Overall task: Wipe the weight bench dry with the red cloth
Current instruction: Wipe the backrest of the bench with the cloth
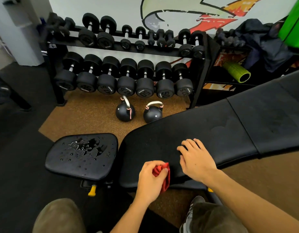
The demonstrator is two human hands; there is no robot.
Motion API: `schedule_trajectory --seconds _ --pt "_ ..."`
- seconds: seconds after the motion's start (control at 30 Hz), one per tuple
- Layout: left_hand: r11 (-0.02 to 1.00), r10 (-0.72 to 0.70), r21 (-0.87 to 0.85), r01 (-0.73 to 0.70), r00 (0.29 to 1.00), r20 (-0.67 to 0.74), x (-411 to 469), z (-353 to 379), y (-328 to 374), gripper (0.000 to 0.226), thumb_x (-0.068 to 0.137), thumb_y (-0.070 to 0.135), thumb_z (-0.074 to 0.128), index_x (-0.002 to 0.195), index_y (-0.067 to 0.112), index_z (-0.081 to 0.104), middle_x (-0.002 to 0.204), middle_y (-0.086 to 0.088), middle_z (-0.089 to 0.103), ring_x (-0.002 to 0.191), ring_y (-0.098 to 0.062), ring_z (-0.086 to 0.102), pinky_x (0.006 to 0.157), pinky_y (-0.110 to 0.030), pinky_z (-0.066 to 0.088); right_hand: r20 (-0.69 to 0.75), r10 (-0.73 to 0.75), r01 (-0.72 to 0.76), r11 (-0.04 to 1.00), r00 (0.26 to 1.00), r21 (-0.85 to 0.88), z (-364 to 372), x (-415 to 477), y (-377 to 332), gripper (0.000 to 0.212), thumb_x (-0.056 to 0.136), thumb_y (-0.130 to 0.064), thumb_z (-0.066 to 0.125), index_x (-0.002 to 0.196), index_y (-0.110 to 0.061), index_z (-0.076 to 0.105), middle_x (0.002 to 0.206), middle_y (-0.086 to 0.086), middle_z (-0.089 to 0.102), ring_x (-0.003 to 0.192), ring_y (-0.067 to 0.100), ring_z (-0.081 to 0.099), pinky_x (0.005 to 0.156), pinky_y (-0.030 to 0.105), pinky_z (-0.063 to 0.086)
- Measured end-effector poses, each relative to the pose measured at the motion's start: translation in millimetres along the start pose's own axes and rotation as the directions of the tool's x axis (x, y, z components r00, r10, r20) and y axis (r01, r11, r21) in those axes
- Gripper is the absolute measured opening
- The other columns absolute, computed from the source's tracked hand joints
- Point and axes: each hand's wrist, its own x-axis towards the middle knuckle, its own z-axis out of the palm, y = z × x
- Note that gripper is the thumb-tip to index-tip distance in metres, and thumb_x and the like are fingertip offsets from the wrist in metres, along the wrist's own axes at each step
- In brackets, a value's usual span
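The black weight bench has a small seat pad [64, 165] at the left, dotted with water drops and a puddle [85, 146], and a long back pad [212, 132] running up to the right with a faint damp patch. My left hand [152, 179] is shut on the bunched red cloth [163, 175] at the near edge of the back pad. My right hand [197, 158] rests flat, fingers spread, on the back pad just right of the cloth.
A black dumbbell rack [128, 47] with several dumbbells stands behind the bench. Two kettlebells [138, 111] sit on the brown floor in front of it. A green foam roller [237, 72] lies on a shelf at the right. My knees and a shoe show at the bottom.
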Motion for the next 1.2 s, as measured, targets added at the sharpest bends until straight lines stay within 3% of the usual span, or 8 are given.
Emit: schedule_trajectory --seconds 0.13,0.3,0.43,0.67,0.77,0.9,1.07,1.2 --pt "0.987 -0.161 -0.037 0.158 0.983 -0.083 -19 -12 -35 0.02 0.093 0.024 0.071 0.102 0.04 0.065 0.112 0.014 0.059 0.097 0.006 0.06 0.091 -0.019 0.049 -0.04 -0.013 0.011 0.999 0.999 -0.041 5 1 -5 0.039 0.095 -0.033 0.05 0.125 -0.016 0.067 0.129 0.008 0.063 0.122 0.03 0.057 0.111 0.048 0.042" --pt "0.971 -0.231 0.042 0.236 0.967 -0.109 -4 -18 -53 0.015 0.095 0.029 0.07 0.104 0.038 0.062 0.111 0.006 0.057 0.093 -0.002 0.06 0.078 -0.011 0.041 -0.096 -0.024 0.018 0.998 0.995 -0.062 8 2 -9 0.04 0.097 -0.035 0.04 0.123 -0.017 0.065 0.126 0.007 0.062 0.119 0.03 0.056 0.108 0.048 0.04" --pt "0.985 -0.151 0.065 0.157 0.984 -0.091 6 0 -41 0.012 0.096 0.031 0.069 0.107 0.036 0.069 0.114 0.01 0.056 0.097 0.0 0.059 0.093 -0.021 0.045 -0.115 -0.029 0.021 0.997 0.993 -0.07 12 0 -9 0.038 0.096 -0.032 0.04 0.121 -0.018 0.064 0.123 0.005 0.063 0.118 0.029 0.056 0.107 0.046 0.039" --pt "0.991 0.034 0.123 -0.048 0.994 0.108 -3 2 -32 0.017 0.093 0.031 0.073 0.107 0.041 0.071 0.116 0.021 0.054 0.108 0.006 0.056 0.095 -0.011 0.042 -0.137 -0.008 0.002 0.999 0.991 -0.044 13 1 -11 0.041 0.094 -0.032 0.035 0.114 -0.017 0.068 0.118 0.005 0.065 0.114 0.029 0.058 0.105 0.046 0.04" --pt "0.986 0.0 0.163 -0.019 0.993 0.118 5 -14 -46 0.016 0.091 0.03 0.076 0.103 0.041 0.073 0.113 0.018 0.056 0.107 0.003 0.058 0.096 -0.019 0.046 -0.124 -0.003 -0.002 0.999 0.992 -0.039 12 1 -12 0.04 0.095 -0.032 0.035 0.114 -0.017 0.068 0.119 0.005 0.065 0.115 0.028 0.058 0.106 0.046 0.04" --pt "0.984 -0.069 0.163 0.067 0.998 0.003 21 -10 -40 0.014 0.093 0.033 0.072 0.105 0.039 0.073 0.113 0.014 0.056 0.104 -0.002 0.058 0.098 -0.026 0.046 -0.115 0.0 -0.005 0.999 0.993 -0.045 13 0 -11 0.035 0.096 -0.031 0.041 0.115 -0.018 0.067 0.121 0.004 0.064 0.117 0.026 0.056 0.108 0.046 0.038" --pt "0.992 0.026 0.125 -0.031 0.999 0.041 10 11 -24 0.015 0.094 0.032 0.072 0.108 0.038 0.072 0.114 0.021 0.052 0.104 0.012 0.052 0.088 -0.006 0.038 -0.097 0.004 -0.009 0.999 0.995 -0.047 12 0 -11 0.031 0.096 -0.032 0.046 0.116 -0.019 0.067 0.123 0.004 0.064 0.118 0.027 0.057 0.108 0.046 0.038" --pt "0.987 0.037 0.15 -0.059 0.989 0.143 5 -6 -34 0.015 0.093 0.03 0.073 0.105 0.038 0.072 0.114 0.02 0.053 0.107 0.008 0.054 0.088 -0.007 0.039 -0.103 0.004 -0.008 0.999 0.995 -0.041 11 0 -12 0.031 0.097 -0.032 0.046 0.116 -0.018 0.067 0.122 0.004 0.064 0.118 0.026 0.057 0.108 0.046 0.04"
